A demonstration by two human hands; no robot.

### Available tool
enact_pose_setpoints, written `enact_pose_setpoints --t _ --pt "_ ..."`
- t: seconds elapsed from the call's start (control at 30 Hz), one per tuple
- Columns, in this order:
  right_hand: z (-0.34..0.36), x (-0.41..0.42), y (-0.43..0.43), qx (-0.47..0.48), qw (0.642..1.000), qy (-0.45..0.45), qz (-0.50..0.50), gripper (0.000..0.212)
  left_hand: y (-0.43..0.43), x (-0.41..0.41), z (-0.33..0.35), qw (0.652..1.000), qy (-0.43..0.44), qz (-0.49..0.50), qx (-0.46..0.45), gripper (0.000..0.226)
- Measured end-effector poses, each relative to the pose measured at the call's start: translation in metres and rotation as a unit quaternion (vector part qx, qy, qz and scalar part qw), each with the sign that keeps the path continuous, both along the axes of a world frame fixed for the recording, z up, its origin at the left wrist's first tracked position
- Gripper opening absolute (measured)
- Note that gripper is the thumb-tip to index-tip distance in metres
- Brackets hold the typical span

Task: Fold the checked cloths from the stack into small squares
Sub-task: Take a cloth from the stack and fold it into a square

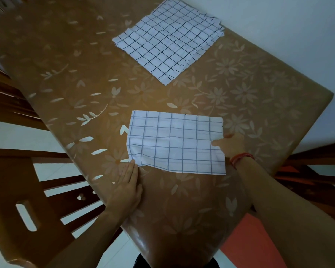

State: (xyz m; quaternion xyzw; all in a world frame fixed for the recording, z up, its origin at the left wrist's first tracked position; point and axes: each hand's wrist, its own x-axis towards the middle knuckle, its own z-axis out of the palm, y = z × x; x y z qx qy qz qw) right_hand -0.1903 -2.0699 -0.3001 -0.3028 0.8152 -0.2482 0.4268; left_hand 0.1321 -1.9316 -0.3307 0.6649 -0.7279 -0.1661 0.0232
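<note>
- The cloth [174, 142] being worked on lies flat on the near half of the table [182, 200] as a wide rectangle, so it looks folded once, with more folds needed to make a small square.
- The stack [168, 43] of checked cloths sits at the far end of the table, well apart from this one, its layers slightly fanned at the edges.
- The left hand [127, 186] lies flat with straight fingers, the fingertips touching the cloth's near-left corner and holding nothing.
- The right hand [233, 147] is at the right edge with the thumb on top. The fabric puckers around it, which reads as a pinch on that edge.
- The cloth looks thin, light and limp. It ripples near the left side and will not hold a crease unless pressed.
- Corners and edges are the best places to take hold. Pinching two corners of a short side and carrying them across should keep the layers together.
- A grab in the middle would likely bunch it up.
- The table wears a glossy brown cover printed with pale flowers. It looks slick, so the cloth may slide unless one hand pins it.
- A wooden chair [17, 180] stands on the left over a pale floor [23, 134].
- A plain light wall [278, 26] runs behind the table, and the lighting is dim.
</note>
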Motion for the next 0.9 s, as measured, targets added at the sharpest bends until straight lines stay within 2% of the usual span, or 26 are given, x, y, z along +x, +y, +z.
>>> enact_pose_setpoints --t 0.07,0.17,0.3,0.4,0.5,0.57,0.73,0.77,0.9 --pt "-0.002 -0.002 0.001 -0.009 0.999 -0.025 -0.025 0.044 -0.001 0.000 -0.001 1.000 0.002 0.004 0.012 0.072" --pt "0.001 -0.005 0.004 -0.016 0.999 -0.033 -0.031 0.016 -0.002 0.003 -0.002 1.000 0.002 -0.004 0.024 0.074" --pt "0.003 -0.015 0.013 -0.021 0.995 -0.082 -0.044 0.016 -0.006 0.003 0.003 1.000 -0.013 0.014 0.009 0.071" --pt "0.002 -0.022 0.021 -0.032 0.993 -0.086 -0.079 0.012 -0.014 0.001 0.012 1.000 -0.023 0.020 0.004 0.070" --pt "0.000 -0.026 0.031 -0.034 0.987 -0.091 -0.125 0.021 -0.021 -0.010 0.022 1.000 -0.026 0.000 -0.004 0.068" --pt "0.001 -0.024 0.040 -0.038 0.982 -0.106 -0.150 0.014 -0.024 -0.024 0.025 1.000 -0.007 -0.028 -0.006 0.068" --pt "-0.005 -0.010 0.063 -0.037 0.953 -0.194 -0.231 0.012 -0.025 -0.069 0.019 0.992 0.072 -0.097 0.021 0.078" --pt "-0.004 -0.006 0.068 -0.024 0.946 -0.220 -0.237 0.007 -0.023 -0.079 0.020 0.991 0.072 -0.109 0.020 0.079" --pt "0.009 0.012 0.084 0.032 0.921 -0.315 -0.225 0.015 -0.017 -0.108 0.016 0.992 0.048 -0.113 0.011 0.075"
